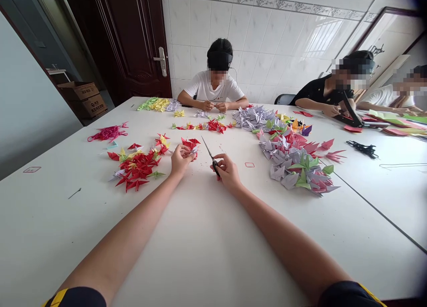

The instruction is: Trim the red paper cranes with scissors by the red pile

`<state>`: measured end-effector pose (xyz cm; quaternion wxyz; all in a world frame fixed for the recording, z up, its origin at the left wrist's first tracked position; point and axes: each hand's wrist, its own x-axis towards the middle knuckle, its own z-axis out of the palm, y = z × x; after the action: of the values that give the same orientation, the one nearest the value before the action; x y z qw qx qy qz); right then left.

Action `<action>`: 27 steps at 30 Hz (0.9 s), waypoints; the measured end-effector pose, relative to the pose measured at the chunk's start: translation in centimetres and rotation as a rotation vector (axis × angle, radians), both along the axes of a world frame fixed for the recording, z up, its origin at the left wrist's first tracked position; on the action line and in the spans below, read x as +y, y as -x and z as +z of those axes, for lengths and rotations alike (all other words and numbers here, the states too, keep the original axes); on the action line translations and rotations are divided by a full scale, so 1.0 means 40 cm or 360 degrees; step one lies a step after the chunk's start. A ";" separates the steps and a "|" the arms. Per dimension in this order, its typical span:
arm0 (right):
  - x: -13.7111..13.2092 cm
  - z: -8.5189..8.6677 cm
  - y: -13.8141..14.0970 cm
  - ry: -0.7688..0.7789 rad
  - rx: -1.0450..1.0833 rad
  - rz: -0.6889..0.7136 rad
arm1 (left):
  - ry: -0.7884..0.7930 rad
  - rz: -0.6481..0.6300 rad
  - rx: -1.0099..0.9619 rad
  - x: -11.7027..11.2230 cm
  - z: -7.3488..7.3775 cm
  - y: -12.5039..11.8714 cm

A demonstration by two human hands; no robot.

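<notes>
Nearby, heaped red origami cranes (136, 169)

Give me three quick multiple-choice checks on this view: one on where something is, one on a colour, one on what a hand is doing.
1. Where are the cardboard boxes?
A on the table
B on the floor by the door
C on a chair

2. What is the main colour of the paper crane heap left of the left hand?
A red
B blue
C black

3. What is the right hand doing?
A lying flat and empty
B gripping scissors
C turning a door handle

Answers:
1 B: they are stacked on the floor beside the door.
2 A: red cranes dominate, with a few yellow ones.
3 B: its grip closes on the dark handles, blades pointing away.
</notes>
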<state>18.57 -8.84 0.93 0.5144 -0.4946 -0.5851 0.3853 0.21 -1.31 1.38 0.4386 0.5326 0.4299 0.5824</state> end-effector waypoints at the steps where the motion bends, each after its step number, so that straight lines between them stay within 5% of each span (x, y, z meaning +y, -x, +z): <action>1: 0.000 0.000 0.000 -0.0005 -0.0001 0.0006 | -0.0003 -0.0002 0.0001 -0.001 0.001 0.000; 27: 0.000 -0.001 0.005 0.0001 -0.0080 0.0069 | 0.0013 0.0056 -0.0098 0.015 -0.010 0.009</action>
<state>18.36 -8.84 0.88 0.4911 -0.4914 -0.6083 0.3839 -0.14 -0.72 0.98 0.4434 0.5050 0.4278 0.6045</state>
